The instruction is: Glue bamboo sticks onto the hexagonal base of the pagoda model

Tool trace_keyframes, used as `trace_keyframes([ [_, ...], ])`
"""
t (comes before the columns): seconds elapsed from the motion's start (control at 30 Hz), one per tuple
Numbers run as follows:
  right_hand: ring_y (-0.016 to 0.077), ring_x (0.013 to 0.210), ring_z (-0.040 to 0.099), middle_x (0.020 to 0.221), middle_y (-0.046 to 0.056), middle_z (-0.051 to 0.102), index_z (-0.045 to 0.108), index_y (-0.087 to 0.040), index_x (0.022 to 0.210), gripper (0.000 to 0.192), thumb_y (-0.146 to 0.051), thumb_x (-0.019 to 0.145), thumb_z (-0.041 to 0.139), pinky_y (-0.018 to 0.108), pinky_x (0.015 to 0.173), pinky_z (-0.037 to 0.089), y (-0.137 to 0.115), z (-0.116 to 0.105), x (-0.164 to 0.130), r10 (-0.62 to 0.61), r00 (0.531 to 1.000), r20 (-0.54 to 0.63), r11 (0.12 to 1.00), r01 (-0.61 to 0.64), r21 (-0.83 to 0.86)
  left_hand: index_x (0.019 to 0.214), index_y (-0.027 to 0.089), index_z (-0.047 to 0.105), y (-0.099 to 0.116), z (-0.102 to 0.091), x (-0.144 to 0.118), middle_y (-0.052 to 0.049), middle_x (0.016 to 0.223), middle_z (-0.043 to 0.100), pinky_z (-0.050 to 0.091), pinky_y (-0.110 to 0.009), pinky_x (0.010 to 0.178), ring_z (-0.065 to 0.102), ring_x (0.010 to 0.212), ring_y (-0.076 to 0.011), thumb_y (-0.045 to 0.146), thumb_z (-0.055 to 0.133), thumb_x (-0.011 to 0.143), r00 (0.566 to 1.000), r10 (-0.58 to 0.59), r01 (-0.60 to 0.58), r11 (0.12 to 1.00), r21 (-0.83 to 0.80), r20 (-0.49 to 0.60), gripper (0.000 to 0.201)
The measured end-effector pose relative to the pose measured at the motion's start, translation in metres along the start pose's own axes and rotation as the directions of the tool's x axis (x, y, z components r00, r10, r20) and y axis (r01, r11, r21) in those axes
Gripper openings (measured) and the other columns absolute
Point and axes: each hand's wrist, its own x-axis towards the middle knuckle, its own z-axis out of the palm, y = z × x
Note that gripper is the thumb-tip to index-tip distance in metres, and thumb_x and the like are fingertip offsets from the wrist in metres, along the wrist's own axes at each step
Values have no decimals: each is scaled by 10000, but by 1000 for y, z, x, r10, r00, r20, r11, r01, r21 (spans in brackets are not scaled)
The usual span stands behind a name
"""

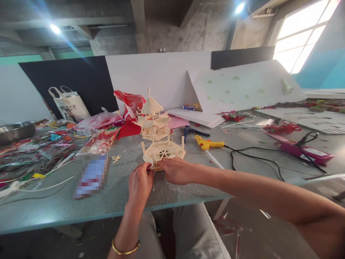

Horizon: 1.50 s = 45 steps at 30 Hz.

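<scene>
Hexagonal stick tier [172, 146]: right there on the table [124, 190], before the stick pagoda [155, 124].
Left hand [141, 181]: at the tier's near edge; pinching or not, can't tell.
Right hand [176, 170]: same edge, grip hidden, can't tell.
Tote bag [75, 108]: left beyond the tier, reading, seemingly, "古茗".
Purple box [292, 150]: right of the tier, label [309, 158] blurred.

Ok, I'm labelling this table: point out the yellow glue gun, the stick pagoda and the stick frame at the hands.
Yellow glue gun [206, 143], head view: on its body.
Stick pagoda [151, 108], head view: on its top roof.
Stick frame [172, 148], head view: on its flat slats.
</scene>
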Motion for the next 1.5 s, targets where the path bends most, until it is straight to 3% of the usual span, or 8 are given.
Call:
trace_keyframes([
  [0.93, 208, 789, 585, 946, 118, 603, 531, -100, 992, 293, -161, 715, 457, 268, 569, 373, -3, -1, 0, 48, 999, 16, 999, -48, -3, 783, 207, 613, 3, 0, -7, -25, 823, 669, 352, -220, 622, 600, 732, -146, 276, 510, 791, 999, -47, 48, 998, 51, -6, 125],
  [1.27, 193, 754, 581, 904, 106, 605, 549, -95, 926, 239, -156, 720, 442, 255, 519, 337, -2, 1, -1, 16, 1000, -10, 1000, -16, -18, 801, 230, 594, 15, 0, -14, -29, 831, 665, 306, -245, 530, 608, 690, -175, 331, 450, 828, 995, -82, 96, 961, 259, -62, 178],
  [1.5, 202, 775, 577, 908, 104, 607, 553, -108, 928, 236, -157, 725, 443, 258, 525, 341, -2, 2, 0, -3, 1000, 5, 1000, 3, -14, 789, 220, 589, 22, 4, -15, -53, 814, 663, 335, -263, 521, 624, 685, -213, 358, 409, 836, 993, -117, 115, 929, 351, -15, 232],
])
